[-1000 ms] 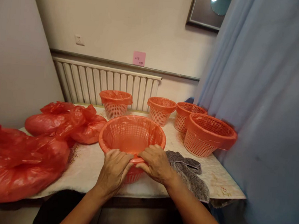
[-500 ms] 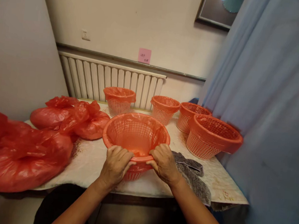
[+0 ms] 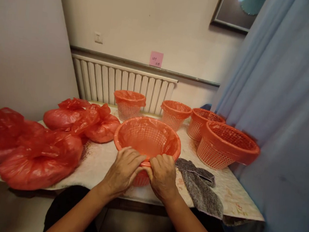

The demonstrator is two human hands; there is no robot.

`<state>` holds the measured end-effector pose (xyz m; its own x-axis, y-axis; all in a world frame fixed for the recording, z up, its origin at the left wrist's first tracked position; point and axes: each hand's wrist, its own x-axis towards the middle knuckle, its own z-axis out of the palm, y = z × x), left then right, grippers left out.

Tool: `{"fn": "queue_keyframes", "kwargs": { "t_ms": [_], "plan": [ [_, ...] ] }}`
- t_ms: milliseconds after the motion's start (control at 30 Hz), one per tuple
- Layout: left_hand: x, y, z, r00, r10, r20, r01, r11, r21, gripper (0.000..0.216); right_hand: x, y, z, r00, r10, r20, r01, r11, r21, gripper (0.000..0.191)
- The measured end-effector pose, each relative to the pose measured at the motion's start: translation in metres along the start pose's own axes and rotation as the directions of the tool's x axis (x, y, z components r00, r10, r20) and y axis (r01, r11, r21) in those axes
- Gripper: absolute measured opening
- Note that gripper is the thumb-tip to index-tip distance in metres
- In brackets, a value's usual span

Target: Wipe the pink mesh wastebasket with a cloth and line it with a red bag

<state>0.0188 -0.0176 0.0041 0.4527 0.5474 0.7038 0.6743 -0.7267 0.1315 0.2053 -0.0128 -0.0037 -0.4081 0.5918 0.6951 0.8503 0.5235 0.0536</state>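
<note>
Lined basket [image 3: 148, 131] has left hand [image 3: 127, 167] and right hand [image 3: 164, 173] curled closely over its near rim.

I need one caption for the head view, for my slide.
Left hand and right hand hold a round, orange plastic lattice basket, lined with translucent red film, by its near rim.

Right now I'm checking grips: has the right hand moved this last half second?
Yes: against the pink note, the right hand shifted left, nearing the left hand.
</note>
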Motion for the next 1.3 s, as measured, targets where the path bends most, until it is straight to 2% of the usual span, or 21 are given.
{"fn": "queue_keyframes", "kwargs": {
  "t_ms": [133, 233, 433, 600, 767, 900, 1100, 1200, 1300],
  "plan": [
    [0.001, 0.009, 0.011, 1.0, -0.027, -0.012, 0.027, 0.999, 0.039, 0.027, -0.001, -0.001, -0.002, 0.999, -0.039, 0.002, 0.039, 0.999, 0.006, 0.033],
    [0.0, 0.008, 0.014, 0.999, -0.015, -0.029, 0.018, 0.997, 0.077, 0.029, -0.004, 0.008, -0.004, 0.994, -0.106, 0.022, 0.105, 0.994, 0.018, 0.034],
    [-0.002, 0.005, 0.015, 0.999, 0.017, -0.052, -0.013, 0.997, 0.08, 0.028, -0.011, 0.052, 0.003, 0.987, -0.16, 0.001, 0.159, 0.98, 0.124, 0.053],
    [-0.001, -0.001, 0.019, 0.997, 0.028, -0.075, -0.022, 0.997, 0.078, 0.03, -0.013, 0.078, 0.011, 0.981, -0.173, -0.086, 0.188, 0.957, 0.222, 0.053],
    [-0.002, -0.013, 0.009, 0.998, 0.02, -0.059, -0.018, 0.999, 0.033, 0.029, -0.015, 0.06, 0.009, 0.987, -0.126, -0.104, 0.142, 0.975, 0.17, 0.051],
    [0.003, -0.003, -0.001, 0.998, 0.012, -0.06, -0.009, 0.999, 0.047, 0.023, -0.013, 0.032, 0.004, 0.993, -0.051, -0.106, 0.06, 0.995, 0.076, 0.045],
    [0.003, 0.023, 0.019, 0.996, 0.034, -0.087, -0.027, 0.997, 0.079, 0.028, -0.007, -0.002, 0.004, 0.993, -0.006, -0.12, 0.007, 1.0, 0.006, 0.036],
    [0.0, 0.023, 0.027, 0.991, 0.029, -0.129, -0.018, 0.996, 0.083, 0.032, -0.01, -0.003, 0.001, 0.993, -0.044, -0.107, 0.046, 0.999, 0.012, 0.032],
    [0.0, 0.019, 0.029, 0.99, 0.031, -0.137, -0.021, 0.997, 0.079, 0.031, -0.014, 0.01, -0.001, 0.989, -0.117, -0.089, 0.119, 0.993, 0.019, 0.033]
  ]
}}
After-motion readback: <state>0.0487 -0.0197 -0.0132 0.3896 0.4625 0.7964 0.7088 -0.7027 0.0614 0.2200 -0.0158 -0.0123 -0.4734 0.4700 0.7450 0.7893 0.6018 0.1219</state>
